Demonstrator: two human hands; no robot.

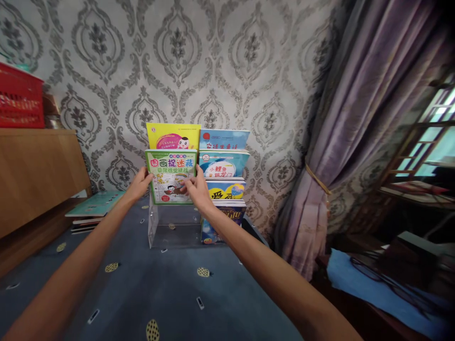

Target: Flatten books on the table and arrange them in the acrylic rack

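A green-bordered picture book [170,166] stands upright on a clear acrylic display rack [152,227], in front of a yellow book [174,135]. My left hand [140,183] grips this book's left edge, thumb toward the cover. On the other side, my right hand [198,190] holds its right edge, with some fingers bent over the lower cover. Just right of it, the rack's other column carries a light-blue book [223,139], a teal book [227,163], a blue-and-yellow book [231,188] and a dark blue book [227,220] in stepped tiers.
A stack of books [94,206] lies at left beside a wooden cabinet [39,175] topped by a red basket [21,97]. The rack stands on a blue patterned cloth [170,289] before a papered wall. A purple curtain [341,118] hangs at right.
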